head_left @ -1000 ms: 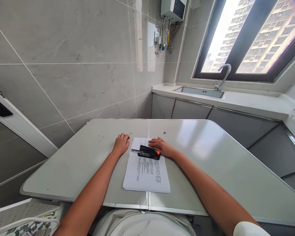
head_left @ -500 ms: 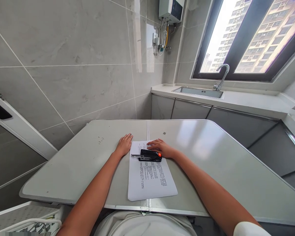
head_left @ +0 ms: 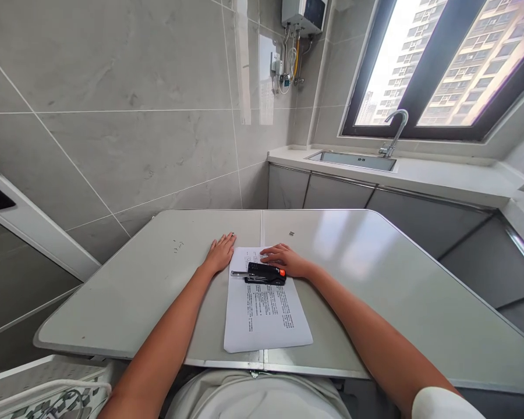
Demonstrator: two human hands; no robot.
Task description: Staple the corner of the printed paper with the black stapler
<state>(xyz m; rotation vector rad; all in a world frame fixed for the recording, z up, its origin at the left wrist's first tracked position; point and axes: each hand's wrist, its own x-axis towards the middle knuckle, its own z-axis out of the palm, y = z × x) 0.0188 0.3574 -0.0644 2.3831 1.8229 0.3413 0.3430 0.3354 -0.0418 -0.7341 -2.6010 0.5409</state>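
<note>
My left hand (head_left: 220, 254) lies flat on the table, fingers stretched out, by the upper left edge of a stack of printed paper (head_left: 266, 334). At its fingertips shows a tiny dark piece (head_left: 233, 234), too small to name surely. A black stapler (head_left: 262, 273) with an orange-red spot at its right end lies across the paper. Its metal staple tray (head_left: 238, 274) sticks out to the left. My right hand (head_left: 287, 260) rests open on the paper just behind the stapler, fingers pointing left; whether it touches the stapler I cannot tell.
A short strip of staples (head_left: 291, 233) lies beyond my right hand. Several loose staples (head_left: 177, 246) are scattered on the left of the pale table (head_left: 113, 302). A white basket (head_left: 48, 378) with cables stands below its left edge. Behind are a counter (head_left: 441, 174) and sink (head_left: 358, 161).
The view has tilted slightly. A tiny dark piece now shows at my left fingertips. Both hands, the stapler and the paper otherwise stay nearly where they were.
</note>
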